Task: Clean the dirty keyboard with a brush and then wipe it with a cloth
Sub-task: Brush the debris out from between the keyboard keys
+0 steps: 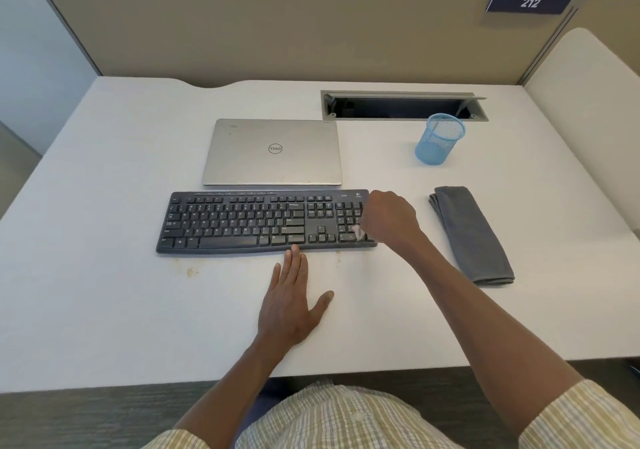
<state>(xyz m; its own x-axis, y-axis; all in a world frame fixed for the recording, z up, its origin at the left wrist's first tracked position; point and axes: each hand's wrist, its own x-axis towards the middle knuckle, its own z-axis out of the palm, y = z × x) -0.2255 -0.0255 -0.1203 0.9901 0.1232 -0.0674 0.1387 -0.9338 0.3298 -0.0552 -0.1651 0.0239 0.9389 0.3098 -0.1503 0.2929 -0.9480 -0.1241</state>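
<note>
A black keyboard [249, 221] lies across the middle of the white desk [104, 310]. My right hand [389, 218] is curled over its number pad and grips a brush; only the pale, blurred bristles [358, 232] show below the fist, down on the keys. My left hand [291, 301] lies flat on the desk with straight fingers, and its fingertips touch the keyboard's front edge. A folded grey cloth [472, 235] lies on the desk to the right of the keyboard, apart from both hands.
A shut silver laptop [273, 152] lies just behind the keyboard. A blue mesh pen cup [439, 140] stands at the back right, in front of an open cable slot [403, 106]. Specks of dirt [191, 271] lie on the desk before the keyboard.
</note>
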